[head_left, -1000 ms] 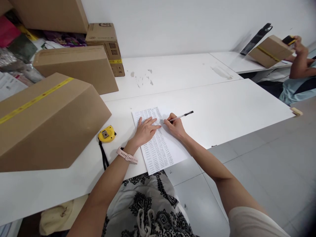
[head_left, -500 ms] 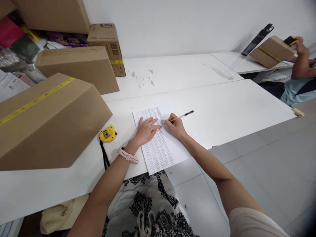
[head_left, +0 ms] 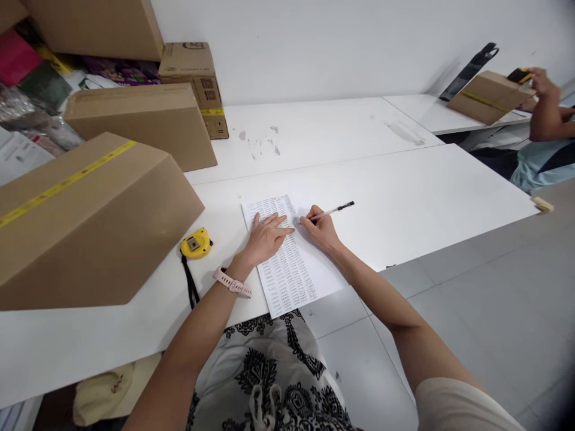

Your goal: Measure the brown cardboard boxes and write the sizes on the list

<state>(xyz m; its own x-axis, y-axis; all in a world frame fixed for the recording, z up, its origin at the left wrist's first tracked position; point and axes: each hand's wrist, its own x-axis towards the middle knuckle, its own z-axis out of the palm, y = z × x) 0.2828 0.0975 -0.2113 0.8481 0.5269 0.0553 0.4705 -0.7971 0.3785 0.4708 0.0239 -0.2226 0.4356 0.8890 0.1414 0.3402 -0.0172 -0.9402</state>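
Note:
A white sheet of paper (head_left: 291,281) with columns of small writing lies on the white table, its near corner reaching past the front edge. My left hand (head_left: 267,238) rests flat on the sheet with fingers spread. A pink band circles that wrist. My right hand (head_left: 320,228) is closed around a pen (head_left: 335,211) with a clear barrel and dark end, its tip side close to the writing on the sheet. Left of my left hand sits a yellow tape measure (head_left: 196,243) with a black strap (head_left: 189,278).
Large cardboard boxes (head_left: 99,221) with yellow tape crowd the left side, with plastic-wrapped goods (head_left: 27,114) behind them. A smaller box (head_left: 193,78) stands by the wall. At the far right, another person's hand (head_left: 544,84) holds a black and yellow object over a carton (head_left: 489,96); a black bottle (head_left: 469,70) leans near.
My right hand and the pen have barely shifted; the pen's far end sits slightly farther right. The other person's hand and carton moved slightly left. My left hand stays in place.

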